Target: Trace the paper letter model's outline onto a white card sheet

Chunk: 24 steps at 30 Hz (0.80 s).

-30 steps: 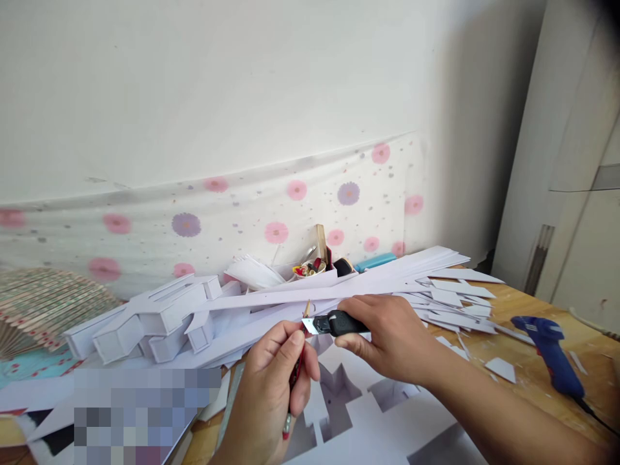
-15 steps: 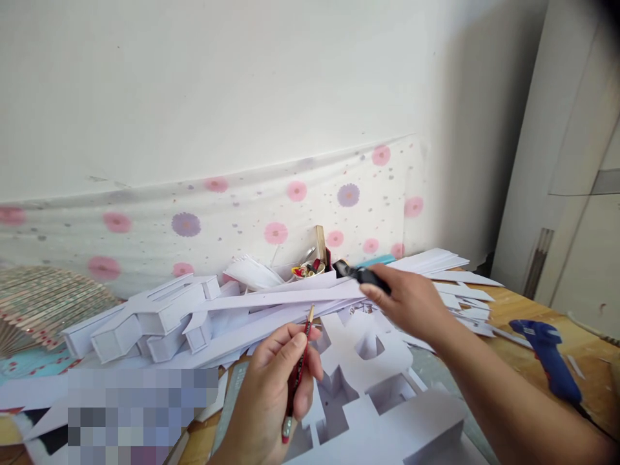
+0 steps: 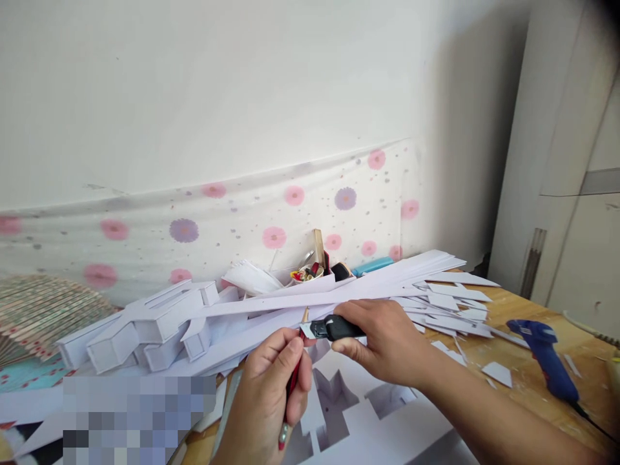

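My left hand (image 3: 271, 394) has its grip closed around a red pencil (image 3: 292, 381), held upright with the wooden tip up. My right hand (image 3: 387, 345) is clamped on a black utility knife (image 3: 329, 329), and its blade touches the pencil tip just above my left thumb. Both hands are over white cut-out sheets (image 3: 358, 413) on the wooden surface (image 3: 523, 381). A blue glue gun (image 3: 547, 352) lies well apart at the right, and white paper box shapes (image 3: 140, 329) stand at the left.

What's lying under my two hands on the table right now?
Under the left hand and right hand lies a white cut-out foam-board sheet with notched openings, on the wooden table. The hands and forearm cover part of the sheet, so its full outline is hidden.
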Each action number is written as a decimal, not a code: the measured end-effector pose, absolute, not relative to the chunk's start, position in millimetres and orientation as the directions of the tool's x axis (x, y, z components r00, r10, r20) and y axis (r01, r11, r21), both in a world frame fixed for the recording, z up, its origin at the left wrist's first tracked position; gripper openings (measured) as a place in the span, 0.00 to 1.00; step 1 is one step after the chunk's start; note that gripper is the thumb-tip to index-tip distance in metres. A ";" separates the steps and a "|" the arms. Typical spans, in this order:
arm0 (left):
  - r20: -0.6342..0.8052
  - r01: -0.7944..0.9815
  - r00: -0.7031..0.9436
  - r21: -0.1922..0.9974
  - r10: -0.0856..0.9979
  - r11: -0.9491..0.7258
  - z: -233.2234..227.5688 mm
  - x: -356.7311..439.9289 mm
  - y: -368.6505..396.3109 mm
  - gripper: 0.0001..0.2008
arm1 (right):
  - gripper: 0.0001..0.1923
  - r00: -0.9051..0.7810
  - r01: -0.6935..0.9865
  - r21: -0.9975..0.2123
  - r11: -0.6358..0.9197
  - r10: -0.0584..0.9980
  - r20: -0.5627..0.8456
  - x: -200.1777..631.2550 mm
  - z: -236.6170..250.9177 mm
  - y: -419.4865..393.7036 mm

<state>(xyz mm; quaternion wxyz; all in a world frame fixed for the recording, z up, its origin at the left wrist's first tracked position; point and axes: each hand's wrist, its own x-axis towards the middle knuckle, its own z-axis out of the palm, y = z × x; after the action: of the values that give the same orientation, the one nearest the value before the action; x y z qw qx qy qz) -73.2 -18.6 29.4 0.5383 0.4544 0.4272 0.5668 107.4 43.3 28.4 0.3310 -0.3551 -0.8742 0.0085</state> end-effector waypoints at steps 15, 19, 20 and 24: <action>0.089 -0.164 -0.041 0.982 0.995 -0.094 42.3 -13.5 -58.5 0.18 | 0.21 -0.235 0.626 -0.495 0.603 0.751 0.618 171.7 12.0 7.8; 0.204 -0.088 -0.123 0.973 0.971 -0.215 52.7 1.4 -65.9 0.17 | 0.22 -0.231 0.481 -0.597 0.642 0.750 0.620 176.4 -9.9 -16.9; 0.254 -0.061 -0.158 0.962 0.954 -0.266 59.3 1.3 -68.0 0.16 | 0.22 -0.216 0.481 -0.625 0.615 0.774 0.596 180.5 -13.4 -19.2; 0.434 -0.018 -0.243 0.892 0.867 -0.452 93.3 -11.2 -80.6 0.24 | 0.21 -0.199 0.459 -0.698 0.549 0.830 0.522 198.5 -21.9 -23.2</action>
<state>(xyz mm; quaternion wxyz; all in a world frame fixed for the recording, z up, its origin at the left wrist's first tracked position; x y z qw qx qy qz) -11.2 -80.6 93.3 0.3280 0.5203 0.4080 0.6747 198.5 -23.2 -21.9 0.4638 -0.4307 -0.7480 0.1997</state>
